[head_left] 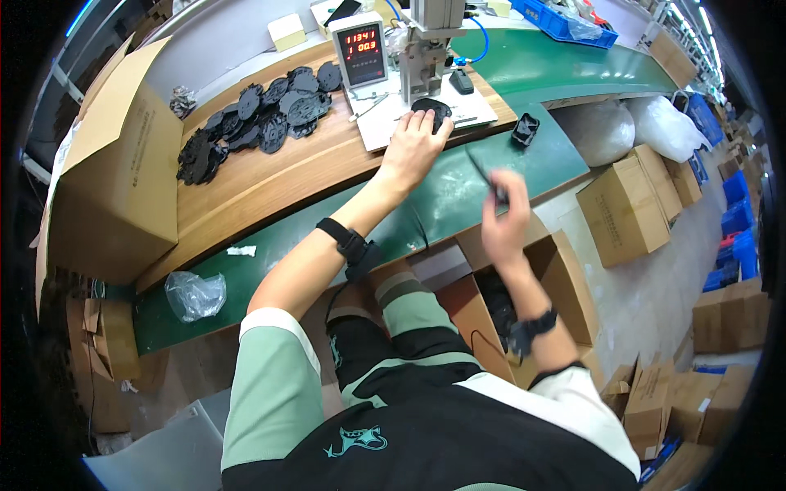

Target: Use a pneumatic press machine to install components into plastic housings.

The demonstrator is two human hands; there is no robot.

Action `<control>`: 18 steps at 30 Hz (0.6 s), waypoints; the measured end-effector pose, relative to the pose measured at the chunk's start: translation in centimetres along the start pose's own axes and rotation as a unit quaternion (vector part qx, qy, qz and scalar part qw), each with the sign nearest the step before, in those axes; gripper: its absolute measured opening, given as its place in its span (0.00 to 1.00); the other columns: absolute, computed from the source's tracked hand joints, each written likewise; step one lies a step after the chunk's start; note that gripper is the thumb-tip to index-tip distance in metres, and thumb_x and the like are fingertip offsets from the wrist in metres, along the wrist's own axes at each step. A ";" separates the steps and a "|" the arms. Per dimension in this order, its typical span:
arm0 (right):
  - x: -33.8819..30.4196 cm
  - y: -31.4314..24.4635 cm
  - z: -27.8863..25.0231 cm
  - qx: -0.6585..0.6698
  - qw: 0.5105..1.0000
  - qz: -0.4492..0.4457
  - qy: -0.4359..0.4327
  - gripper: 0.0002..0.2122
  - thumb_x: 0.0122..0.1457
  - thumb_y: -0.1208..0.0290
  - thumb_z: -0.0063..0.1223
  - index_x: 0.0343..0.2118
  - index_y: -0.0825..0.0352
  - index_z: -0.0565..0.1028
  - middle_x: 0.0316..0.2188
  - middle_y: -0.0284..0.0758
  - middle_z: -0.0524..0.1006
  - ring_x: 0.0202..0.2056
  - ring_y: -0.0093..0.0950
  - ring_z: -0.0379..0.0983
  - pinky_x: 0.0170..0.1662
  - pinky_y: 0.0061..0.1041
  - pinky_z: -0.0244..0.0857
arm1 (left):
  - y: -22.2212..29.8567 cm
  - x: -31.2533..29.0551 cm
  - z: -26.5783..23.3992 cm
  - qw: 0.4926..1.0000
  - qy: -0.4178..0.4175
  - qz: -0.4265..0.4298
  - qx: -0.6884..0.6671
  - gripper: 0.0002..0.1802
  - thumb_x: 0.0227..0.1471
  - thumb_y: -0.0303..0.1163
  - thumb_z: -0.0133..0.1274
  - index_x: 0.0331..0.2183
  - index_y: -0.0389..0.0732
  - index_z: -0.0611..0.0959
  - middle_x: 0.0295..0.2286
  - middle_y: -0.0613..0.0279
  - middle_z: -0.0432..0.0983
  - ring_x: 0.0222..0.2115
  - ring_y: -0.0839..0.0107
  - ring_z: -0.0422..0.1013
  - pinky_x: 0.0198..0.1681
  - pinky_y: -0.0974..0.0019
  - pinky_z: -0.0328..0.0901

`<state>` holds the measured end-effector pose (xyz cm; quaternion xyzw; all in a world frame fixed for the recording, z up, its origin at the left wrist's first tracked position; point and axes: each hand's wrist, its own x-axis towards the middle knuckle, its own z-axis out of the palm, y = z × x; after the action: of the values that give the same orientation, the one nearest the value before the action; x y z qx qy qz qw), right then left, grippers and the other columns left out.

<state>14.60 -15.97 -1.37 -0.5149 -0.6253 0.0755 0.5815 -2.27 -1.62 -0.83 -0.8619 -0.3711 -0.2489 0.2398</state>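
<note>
My left hand (412,151) reaches to the bench press (426,61), its fingers bent over a black round plastic part (434,110) on the white base plate (377,131). The fingers cover much of that part. Off to the right, my right hand (508,214) is raised above the front edge of the green bench and smeared by motion. Between its thumb and fingers is a thin dark piece (481,170), too blurred to name. A small black part (526,129) stands on the green surface to the right of the press.
Black plastic parts (282,106) lie heaped on the wooden board, left of a display box (360,51) with red digits. A tall carton (115,164) stands at the left. Below my right hand is an open carton (573,282). A clear plastic bag (196,295) lies front left.
</note>
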 end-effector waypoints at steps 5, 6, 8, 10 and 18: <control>-12.8 2.9 -4.2 -0.071 0.996 0.053 -0.007 0.15 0.49 0.88 0.50 0.41 0.71 0.75 0.42 0.45 0.75 0.46 0.45 0.73 0.53 0.38 0.67 | 0.5 2.5 2.3 0.998 -0.034 -0.035 -0.044 0.18 0.55 0.28 0.51 0.49 0.40 0.76 0.45 0.41 0.79 0.48 0.49 0.76 0.53 0.51 0.70; -15.2 4.4 -4.9 -0.081 0.992 0.101 -0.006 0.15 0.49 0.87 0.50 0.41 0.71 0.74 0.42 0.45 0.75 0.46 0.45 0.73 0.53 0.38 0.67 | 1.4 3.1 2.3 0.993 -0.090 -0.062 -0.040 0.17 0.55 0.27 0.51 0.48 0.39 0.77 0.42 0.42 0.79 0.46 0.50 0.77 0.50 0.52 0.72; -18.9 7.4 -4.8 -0.116 0.977 0.175 -0.023 0.13 0.50 0.85 0.49 0.41 0.71 0.74 0.41 0.45 0.74 0.46 0.46 0.71 0.53 0.38 0.65 | 1.0 3.3 2.8 0.992 -0.105 -0.069 0.018 0.14 0.54 0.28 0.54 0.45 0.43 0.79 0.34 0.51 0.80 0.37 0.60 0.79 0.37 0.58 0.74; -23.3 12.0 -5.6 -0.165 0.953 0.250 -0.053 0.12 0.52 0.82 0.49 0.41 0.70 0.73 0.41 0.46 0.74 0.46 0.47 0.70 0.53 0.39 0.64 | 1.7 3.9 2.2 0.990 -0.123 -0.067 -0.016 0.15 0.53 0.24 0.52 0.44 0.39 0.78 0.36 0.46 0.79 0.39 0.55 0.79 0.41 0.57 0.73; -38.3 23.3 -4.7 -0.202 0.848 0.481 -0.097 0.13 0.57 0.68 0.52 0.43 0.65 0.79 0.43 0.50 0.80 0.46 0.50 0.77 0.52 0.42 0.71 | -1.3 0.5 3.7 0.989 -0.053 -0.048 -0.127 0.19 0.53 0.24 0.52 0.48 0.35 0.78 0.47 0.40 0.76 0.47 0.44 0.74 0.52 0.48 0.69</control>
<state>23.44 -35.70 -40.87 -0.8471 -0.3545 0.2675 0.2919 -1.97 1.63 -3.01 -0.8784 -0.3895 -0.2596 0.0963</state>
